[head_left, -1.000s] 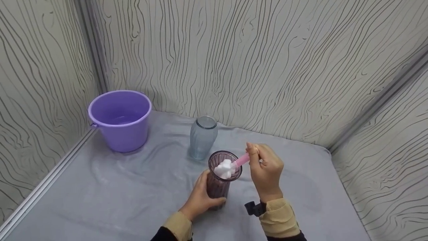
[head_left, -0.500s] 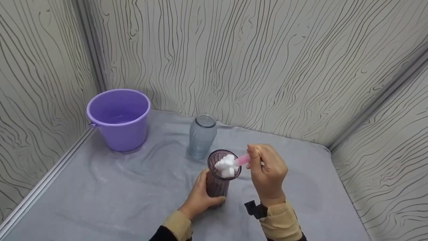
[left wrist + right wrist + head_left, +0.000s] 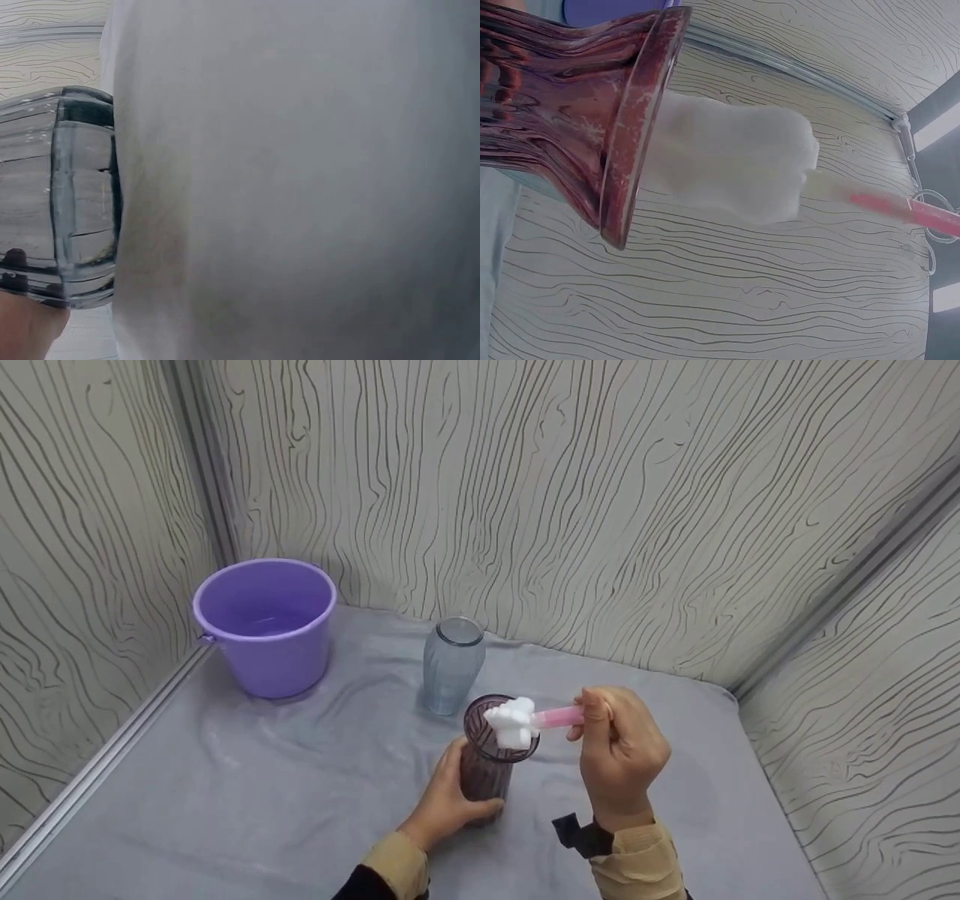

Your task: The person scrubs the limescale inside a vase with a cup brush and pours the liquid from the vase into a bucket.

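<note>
A purple ribbed glass vase (image 3: 484,784) stands on the grey cloth, gripped around its side by my left hand (image 3: 441,804). My right hand (image 3: 626,750), fingers curled, holds the pink handle (image 3: 559,716) of a bottle brush with a white sponge head (image 3: 514,724). Over the vase mouth, most of the sponge is out of the glass. In the right wrist view, the sponge (image 3: 735,161) sticks out past the flared rim (image 3: 645,127); whether its tip is still inside I cannot tell. The left wrist view catches the thick glass base (image 3: 82,195) and a finger beneath it.
Behind the purple vase stands a blue glass vase (image 3: 454,667). A purple bucket (image 3: 281,667) sits at the back left of the cloth-covered table (image 3: 262,802). Patterned panels (image 3: 480,487) close in the back and both sides.
My right hand has moved right and slightly back toward me, drawing the sponge brush up out of the vase mouth. The left hand keeps its grip on the vase.
</note>
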